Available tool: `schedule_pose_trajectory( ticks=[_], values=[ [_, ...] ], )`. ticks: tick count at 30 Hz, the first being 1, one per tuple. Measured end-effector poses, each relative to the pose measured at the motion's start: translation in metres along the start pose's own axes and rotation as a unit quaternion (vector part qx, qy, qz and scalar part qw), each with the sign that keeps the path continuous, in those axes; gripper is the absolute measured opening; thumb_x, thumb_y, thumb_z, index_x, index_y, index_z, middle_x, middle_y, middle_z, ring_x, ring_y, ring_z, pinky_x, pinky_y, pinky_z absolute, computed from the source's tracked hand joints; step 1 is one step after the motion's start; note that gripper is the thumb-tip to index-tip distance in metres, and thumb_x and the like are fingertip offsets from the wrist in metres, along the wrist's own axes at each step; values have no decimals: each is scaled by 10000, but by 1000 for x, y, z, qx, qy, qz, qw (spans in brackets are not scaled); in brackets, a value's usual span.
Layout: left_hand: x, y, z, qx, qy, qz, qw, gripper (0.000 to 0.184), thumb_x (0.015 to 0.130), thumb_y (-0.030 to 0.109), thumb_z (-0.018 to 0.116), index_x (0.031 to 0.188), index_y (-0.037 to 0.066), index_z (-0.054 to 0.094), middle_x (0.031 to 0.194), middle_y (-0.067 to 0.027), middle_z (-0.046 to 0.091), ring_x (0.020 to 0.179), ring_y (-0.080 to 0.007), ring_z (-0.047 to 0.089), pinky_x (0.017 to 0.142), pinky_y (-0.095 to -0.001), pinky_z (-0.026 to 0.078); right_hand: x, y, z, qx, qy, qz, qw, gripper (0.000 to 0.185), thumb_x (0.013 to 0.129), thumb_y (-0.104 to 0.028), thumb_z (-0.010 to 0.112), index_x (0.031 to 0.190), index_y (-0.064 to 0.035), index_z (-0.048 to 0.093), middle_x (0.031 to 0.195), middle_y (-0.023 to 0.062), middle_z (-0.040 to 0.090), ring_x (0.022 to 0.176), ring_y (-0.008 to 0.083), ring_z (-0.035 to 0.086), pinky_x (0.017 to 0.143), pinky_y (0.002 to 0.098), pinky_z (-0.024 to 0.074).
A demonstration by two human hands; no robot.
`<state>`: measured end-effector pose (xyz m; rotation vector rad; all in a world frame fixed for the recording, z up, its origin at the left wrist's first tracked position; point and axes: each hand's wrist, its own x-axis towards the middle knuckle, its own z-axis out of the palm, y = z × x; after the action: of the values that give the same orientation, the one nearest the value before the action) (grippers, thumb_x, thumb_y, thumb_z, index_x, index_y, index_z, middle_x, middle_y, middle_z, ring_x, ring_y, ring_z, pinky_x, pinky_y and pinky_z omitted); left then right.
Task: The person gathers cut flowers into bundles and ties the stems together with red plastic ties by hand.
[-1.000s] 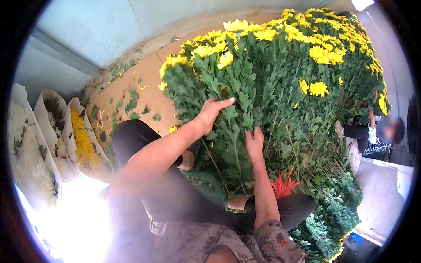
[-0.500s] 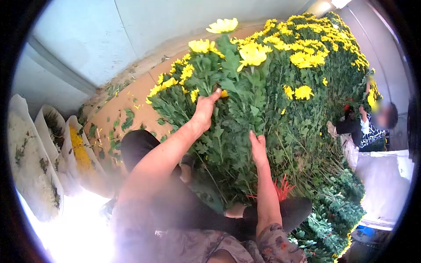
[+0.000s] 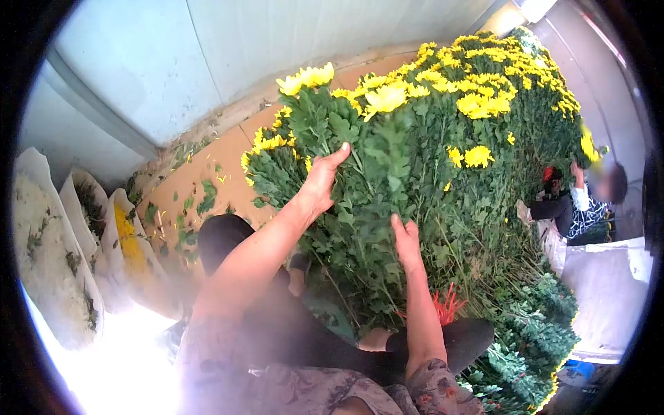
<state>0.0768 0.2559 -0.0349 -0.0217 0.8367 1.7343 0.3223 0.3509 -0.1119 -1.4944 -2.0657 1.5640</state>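
Note:
My left hand (image 3: 323,181) is closed round the leafy stems of yellow chrysanthemums (image 3: 306,79), its thumb up and most fingers hidden by foliage. Lower and to the right, my right hand (image 3: 407,240) closes on the stem of another chrysanthemum (image 3: 384,100), whose large bloom points away from me. Leaves cover the fingertips of this hand, so how many stems it holds I cannot tell. Both hands are over my crossed legs, at the near side of a big heap of chrysanthemums (image 3: 484,104).
White sacks (image 3: 128,238) with plant scraps and yellow petals stand at left. Red ties (image 3: 448,304) lie by my right knee. More bunches (image 3: 519,346) lie at lower right. A co-worker (image 3: 588,207) sits at far right, holding up yellow flowers. A pale wall (image 3: 277,41) runs behind.
The held blooms have swung left and lower, nearer the heap. My right hand has dropped slightly, and my left hand has hardly moved. The co-worker's flowers have shifted a little.

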Motion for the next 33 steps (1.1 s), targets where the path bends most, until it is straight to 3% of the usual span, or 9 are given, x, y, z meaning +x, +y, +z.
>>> schedule_pose_trajectory(
  ticks=[8, 10, 12, 14, 16, 19, 21, 25, 33],
  values=[
    [7, -18, -14, 53, -8, -34, 998, 834, 794, 479, 681, 1321, -74, 347, 1442, -235, 256, 1326, -297, 276, 1070, -455, 287, -11, -74, 23, -120, -27, -91, 988, 387, 954, -311, 413, 1125, 6, 554, 1036, 224, 622, 990, 328, 595, 850, 420, 427],
    [4, -16, -11, 37, 13, -35, 999, 818, 790, 437, 702, 1328, -70, 349, 1382, -249, 363, 1270, -300, 374, 1052, -450, 323, -2, -58, 35, -143, -7, -142, 979, 290, 964, -221, 449, 1123, 6, 536, 886, 111, 620, 807, 158, 536, 778, 328, 435],
    [-17, -5, 10, 123, 5, 71, 990, 462, 871, 329, 634, 1156, -28, 566, 1093, -153, 629, 991, -243, 602, 888, -388, 488, 6, -28, 45, -293, 76, -263, 916, 354, 968, -241, 405, 1147, 46, 511, 1027, 254, 609, 984, 359, 578, 892, 402, 427],
    [-18, 2, 6, 221, -44, 113, 968, 429, 865, 298, 640, 1130, -33, 579, 1116, -163, 622, 1000, -238, 600, 893, -385, 486, -17, -103, 41, -261, -67, -74, 960, 380, 968, -261, 408, 1171, 43, 514, 1057, 236, 587, 1018, 386, 534, 933, 450, 423],
    [-8, 16, 0, 127, 51, 81, 987, 335, 831, 148, 670, 1008, -126, 594, 1086, -217, 610, 1069, -233, 562, 995, -458, 407, -39, -126, 52, -273, 222, -410, 841, 286, 920, -186, 494, 1121, 13, 536, 980, 177, 610, 922, 346, 569, 860, 426, 455],
    [-30, 49, 7, 47, 63, 75, 994, 338, 866, 229, 627, 1082, -27, 579, 1032, -145, 641, 950, -240, 588, 887, -371, 457, -58, -123, 63, -83, 121, -532, 834, 171, 853, -136, 571, 985, -29, 591, 881, 135, 625, 784, 292, 596, 727, 386, 470],
    [-32, 60, 4, 33, 58, 109, 992, 337, 888, 239, 620, 1083, -31, 563, 1098, -154, 606, 949, -278, 577, 846, -407, 481, -76, -92, 104, -81, -96, -362, 924, 159, 864, -154, 569, 971, -40, 599, 901, 109, 648, 829, 333, 615, 738, 390, 490],
    [-41, 72, 18, 42, 160, 152, 974, 426, 888, 232, 619, 1200, -41, 521, 1311, -156, 485, 1132, -291, 493, 955, -404, 409, -41, 45, 177, -343, -246, -133, 897, 544, 876, -229, 591, 1328, -9, 386, 1319, 183, 447, 1207, 365, 428, 984, 438, 400],
    [-28, 137, -44, -92, 99, 335, 933, 271, 835, 174, 648, 1048, 13, 600, 1028, -119, 627, 947, -288, 586, 866, -432, 485, -23, 104, 171, -447, -220, -103, 861, 413, 858, -251, 628, 1185, -28, 513, 1139, 152, 540, 1066, 325, 530, 870, 417, 481]
  ],
)
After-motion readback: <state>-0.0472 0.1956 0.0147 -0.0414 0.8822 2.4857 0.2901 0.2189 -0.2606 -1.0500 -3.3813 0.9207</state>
